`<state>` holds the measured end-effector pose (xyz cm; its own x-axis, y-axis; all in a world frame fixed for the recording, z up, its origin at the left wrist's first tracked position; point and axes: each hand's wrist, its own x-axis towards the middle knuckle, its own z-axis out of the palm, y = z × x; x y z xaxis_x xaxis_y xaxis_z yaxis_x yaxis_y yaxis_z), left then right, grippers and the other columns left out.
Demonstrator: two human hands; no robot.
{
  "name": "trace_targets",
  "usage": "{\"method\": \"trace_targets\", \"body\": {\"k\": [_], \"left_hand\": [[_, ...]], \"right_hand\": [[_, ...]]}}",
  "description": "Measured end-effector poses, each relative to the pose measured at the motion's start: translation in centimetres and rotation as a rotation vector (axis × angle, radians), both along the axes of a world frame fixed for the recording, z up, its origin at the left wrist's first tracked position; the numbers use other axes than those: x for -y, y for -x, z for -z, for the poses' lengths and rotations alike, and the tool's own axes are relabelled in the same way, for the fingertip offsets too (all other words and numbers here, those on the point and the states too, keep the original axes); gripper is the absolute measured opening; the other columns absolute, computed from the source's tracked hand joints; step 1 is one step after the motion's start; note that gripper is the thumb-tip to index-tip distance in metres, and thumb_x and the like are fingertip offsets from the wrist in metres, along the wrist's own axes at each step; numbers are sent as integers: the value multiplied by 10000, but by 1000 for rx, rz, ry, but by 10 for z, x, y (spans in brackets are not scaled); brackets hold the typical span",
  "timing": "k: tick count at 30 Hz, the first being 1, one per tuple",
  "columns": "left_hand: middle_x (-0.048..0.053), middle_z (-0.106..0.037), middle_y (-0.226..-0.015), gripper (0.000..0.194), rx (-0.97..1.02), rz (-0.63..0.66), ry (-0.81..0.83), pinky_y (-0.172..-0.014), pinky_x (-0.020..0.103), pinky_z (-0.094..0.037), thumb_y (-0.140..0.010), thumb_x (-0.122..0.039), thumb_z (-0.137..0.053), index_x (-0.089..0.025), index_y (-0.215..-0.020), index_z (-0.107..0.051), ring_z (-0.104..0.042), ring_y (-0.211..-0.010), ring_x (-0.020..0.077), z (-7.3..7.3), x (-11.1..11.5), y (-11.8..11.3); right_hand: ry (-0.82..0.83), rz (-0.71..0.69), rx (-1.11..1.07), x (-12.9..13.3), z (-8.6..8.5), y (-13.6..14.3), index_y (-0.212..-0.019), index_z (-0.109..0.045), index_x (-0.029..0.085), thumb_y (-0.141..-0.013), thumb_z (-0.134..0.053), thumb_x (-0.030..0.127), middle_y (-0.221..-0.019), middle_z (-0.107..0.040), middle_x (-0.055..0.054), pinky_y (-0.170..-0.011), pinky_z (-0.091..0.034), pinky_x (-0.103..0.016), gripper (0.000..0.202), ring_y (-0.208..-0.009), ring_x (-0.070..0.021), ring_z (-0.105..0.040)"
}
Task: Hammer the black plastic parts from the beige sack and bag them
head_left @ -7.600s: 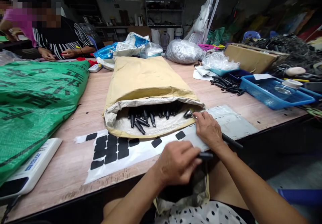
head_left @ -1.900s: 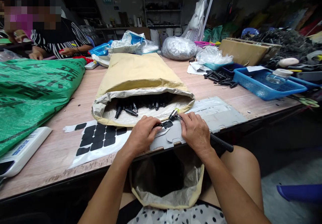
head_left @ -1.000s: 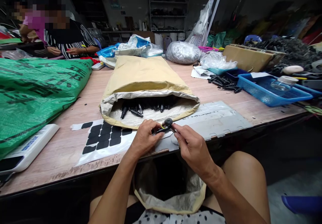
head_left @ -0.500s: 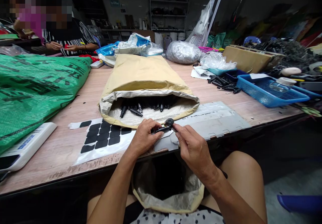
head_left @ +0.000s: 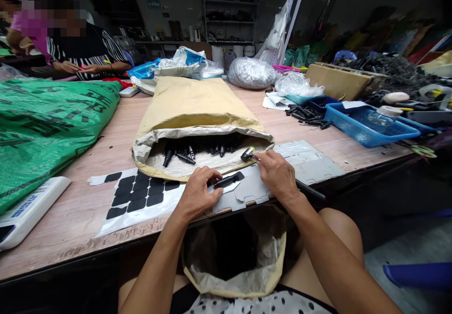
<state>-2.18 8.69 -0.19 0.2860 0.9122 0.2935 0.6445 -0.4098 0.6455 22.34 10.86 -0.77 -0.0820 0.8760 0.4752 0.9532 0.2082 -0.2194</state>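
Observation:
My left hand (head_left: 199,192) is closed, with thumb and fingers pinching a slim black tubular part (head_left: 228,181) at the table's front edge. The part lies over a grey board (head_left: 310,161). In my right hand (head_left: 278,175) is a small hammer (head_left: 248,154) with a metal head and a black handle that comes out behind the palm. Its head is apart from the black part, above and to the right of it. Just behind, an open tan sack (head_left: 205,102) lies on its side with several similar black parts (head_left: 183,157) in its mouth.
A sheet of black square stickers (head_left: 139,191) lies left of my left hand. Farther left are a white scale (head_left: 38,210) and a green sack (head_left: 52,125). A blue basket (head_left: 367,125) stands right. Another open sack (head_left: 233,288) is between my knees. A person sits across the table.
My right hand has moved the hammer up and to the right, away from the black part. My left hand still holds that part at the table edge. The view has shifted slightly right.

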Motion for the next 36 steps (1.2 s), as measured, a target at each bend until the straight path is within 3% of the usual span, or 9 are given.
{"method": "trace_targets", "body": {"k": [6, 16, 20, 23, 25, 27, 32, 34, 36], "left_hand": [[25, -651, -885, 116, -27, 13, 47, -833, 370, -432, -830, -269, -681, -218, -932, -704, -554, -907, 234, 2, -2, 2], [41, -638, -920, 147, -94, 34, 14, -872, 403, -435, -918, -315, -605, -232, -999, -695, -550, -949, 250, 7, -3, 5], [65, -642, -1018, 170, -125, 15, -40, -904, 412, -447, -972, -304, -525, -236, -1036, -668, -568, -1012, 264, -10, 26, -6], [43, -672, -1031, 191, -63, 184, 99, -828, 360, -486, -1006, -314, -487, -290, -1129, -632, -615, -957, 228, -19, 64, -21], [29, -700, -978, 180, -70, 332, 228, -764, 344, -502, -1002, -317, -497, -326, -1126, -628, -643, -883, 213, -11, 85, -31], [27, -718, -913, 153, -144, 373, 300, -703, 352, -504, -963, -303, -542, -350, -1071, -641, -667, -827, 222, 14, 99, -36], [12, -727, -762, 239, -263, 204, 310, -527, 349, -482, -867, -220, -596, -383, -997, -713, -744, -715, 261, 95, 111, -30], [5, -730, -747, 279, -275, 199, 305, -511, 345, -501, -825, -217, -642, -391, -1022, -738, -752, -698, 271, 99, 113, -25], [-11, -744, -793, 331, -257, 288, 332, -558, 335, -538, -818, -242, -666, -412, -1095, -730, -755, -725, 257, 77, 111, -20]], "right_hand": [[-26, 72, 69, -8, 15, -4, -1216, -700, 279, -960, -542, 200, -990, -657, -55, -794, -385, -311, 310, -934, -221, -546], [-14, 58, 33, -7, 15, -4, -1218, -688, 270, -961, -528, 206, -1013, -641, -68, -818, -379, -319, 309, -954, -234, -533], [-19, 59, 32, -6, 14, -3, -1225, -684, 270, -961, -530, 211, -1015, -640, -65, -813, -380, -319, 311, -951, -235, -535], [-15, 61, 35, -6, 14, -2, -1224, -683, 273, -961, -539, 225, -1024, -638, -66, -811, -378, -322, 303, -957, -237, -534], [-12, 67, 36, -6, 15, -2, -1223, -681, 274, -956, -545, 223, -1029, -636, -66, -812, -378, -323, 304, -964, -238, -533], [-10, 71, 36, -7, 15, -2, -1228, -680, 273, -952, -548, 218, -1027, -634, -65, -808, -378, -324, 311, -961, -237, -531], [-13, 63, 39, -7, 15, -2, -1225, -680, 267, -958, -540, 223, -1019, -634, -69, -810, -376, -328, 305, -955, -239, -528], [-16, 62, 40, -6, 15, -2, -1229, -677, 265, -961, -534, 221, -1023, -634, -72, -813, -374, -327, 307, -960, -241, -527], [-13, 64, 44, -7, 15, -2, -1229, -675, 263, -963, -529, 219, -1027, -633, -76, -812, -373, -328, 307, -964, -242, -525]]}}
